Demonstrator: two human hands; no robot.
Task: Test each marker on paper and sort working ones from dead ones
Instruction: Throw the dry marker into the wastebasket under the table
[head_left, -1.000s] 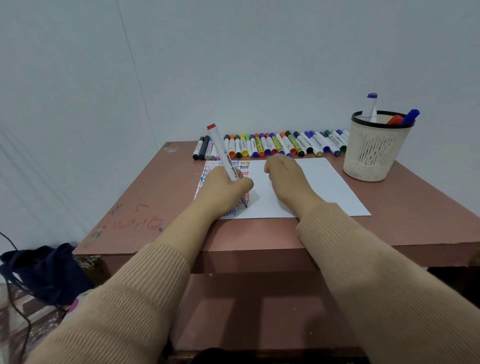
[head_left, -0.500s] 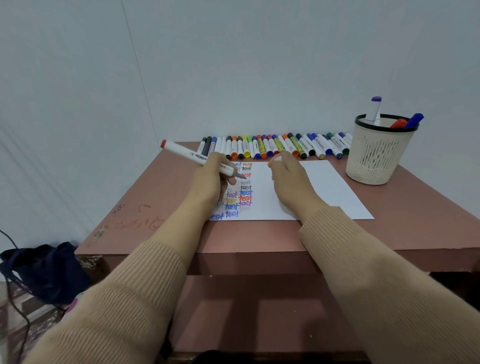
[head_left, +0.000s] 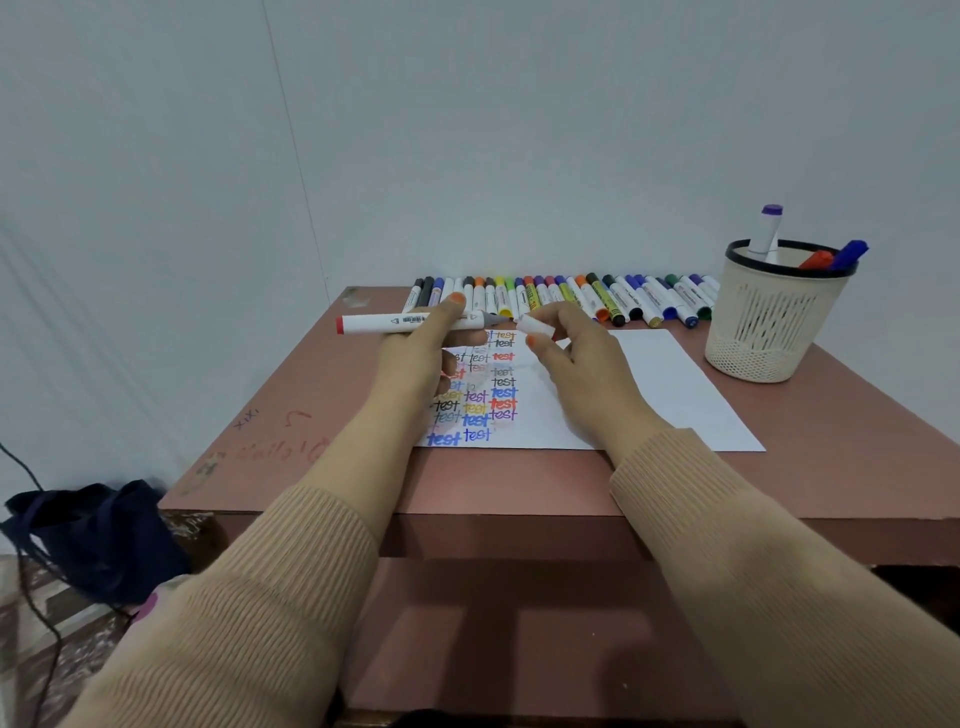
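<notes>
Two tan ribbed sleeves (head_left: 234, 623) come in from the bottom corners of the frame and meet toward the centre. Lower left, on the floor beside the table: a dark blue bag (head_left: 98, 535) with a black cord trailing past it.

Reddish-brown table (head_left: 311, 415), with faint scribbles on its left part. A white sheet of paper (head_left: 675, 384) lies flat at centre. Its left part is filled with columns of the word "test" in blue, red, black, yellow and purple; its right part is bare.

Left hand (head_left: 415, 358), centre of frame, above the written part of the sheet: fingers wrapped round a white marker (head_left: 384, 322). The marker lies about level, red end pointing to frame left, uncapped dark tip pointing right.

Right hand (head_left: 582, 369), just right of it: thumb and fingertips pinch a small white cap (head_left: 535, 326), its open end turned toward the marker tip. Cap and tip are very close; whether they touch is hard to tell from this angle.

Behind the hands, a row of markers (head_left: 571, 296) lies side by side along the far edge of the table, capped in many colours, running from above the left hand across to the right.

Right of the frame, at the end of that row: a cream mesh cup (head_left: 763, 332) with a black rim, standing upright beside the paper's far right corner. Inside it, a white marker with a purple cap (head_left: 768, 228) stands tall; a red one (head_left: 815, 259) and a blue one (head_left: 849, 253) lean against the rim.

Plain pale wall (head_left: 519, 130) behind everything.
</notes>
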